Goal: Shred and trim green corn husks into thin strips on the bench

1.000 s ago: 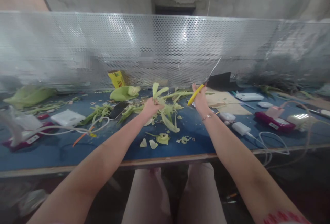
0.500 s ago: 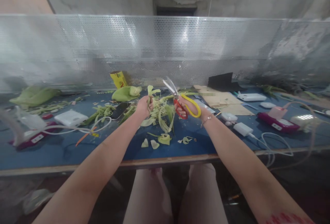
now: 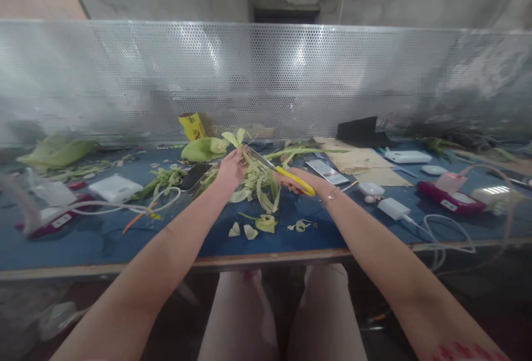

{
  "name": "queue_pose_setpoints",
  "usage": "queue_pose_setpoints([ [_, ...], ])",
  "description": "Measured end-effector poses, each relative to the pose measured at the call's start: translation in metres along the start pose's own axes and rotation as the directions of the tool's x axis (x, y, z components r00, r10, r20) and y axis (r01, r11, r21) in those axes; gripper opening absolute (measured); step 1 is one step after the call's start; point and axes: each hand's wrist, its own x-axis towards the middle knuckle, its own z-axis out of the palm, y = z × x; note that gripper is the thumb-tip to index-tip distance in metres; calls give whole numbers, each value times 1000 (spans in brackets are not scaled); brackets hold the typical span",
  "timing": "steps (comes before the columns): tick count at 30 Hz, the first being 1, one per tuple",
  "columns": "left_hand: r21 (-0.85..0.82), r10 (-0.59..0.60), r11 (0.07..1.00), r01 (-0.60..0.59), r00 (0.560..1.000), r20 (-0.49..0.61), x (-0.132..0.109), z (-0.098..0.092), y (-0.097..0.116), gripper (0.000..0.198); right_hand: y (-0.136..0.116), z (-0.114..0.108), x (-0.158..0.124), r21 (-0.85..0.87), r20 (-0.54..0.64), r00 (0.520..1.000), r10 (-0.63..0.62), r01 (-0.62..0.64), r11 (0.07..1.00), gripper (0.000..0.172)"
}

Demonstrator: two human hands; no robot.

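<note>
Pale green leaves [image 3: 235,139] stick up out of my left hand [image 3: 234,167], whose fingers are closed around them. My right hand [image 3: 293,179] grips scissors [image 3: 296,179] with a yellow handle. Their metal blades point up and left, reaching to the leaves beside my left fingers. Whether the blades touch the leaves I cannot tell. Under and between both hands lies a heap of cut leaf strips [image 3: 266,189]. Closer to me are several loose scraps [image 3: 265,223] on the blue table [image 3: 291,245].
Behind the heap lie a green leafy vegetable [image 3: 203,149] and a yellow box [image 3: 192,126]. To the right are a phone [image 3: 326,171], cardboard [image 3: 384,177], a white charger [image 3: 393,209] and a purple power strip [image 3: 451,197]. White cables [image 3: 120,206] run on the left. A perforated metal screen [image 3: 266,73] stands behind.
My right hand has turned the scissors, bringing the blades down and left to the leaves at my left hand. The red handle is now mostly hidden. More of the phone shows.
</note>
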Motion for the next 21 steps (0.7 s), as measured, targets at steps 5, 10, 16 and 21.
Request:
queue_pose_setpoints([
  [5, 45, -2, 999, 0, 999, 32, -7, 5, -2, 11, -6, 0, -4, -131, -56, 997, -47, 39, 991, 52],
  [10, 47, 7, 999, -9, 999, 42, -9, 6, -2, 7, -15, -1, -14, -157, -69, 997, -33, 22, 987, 49],
  [16, 52, 23, 998, -25, 999, 31, -6, 4, -3, 3, -11, -1, -11, -138, -78, 996, -48, 37, 990, 50],
  [21, 53, 15, 998, -16, 1000, 27, -9, 6, -2, 2, -13, -3, -12, -191, -82, 995, -47, 30, 981, 49],
])
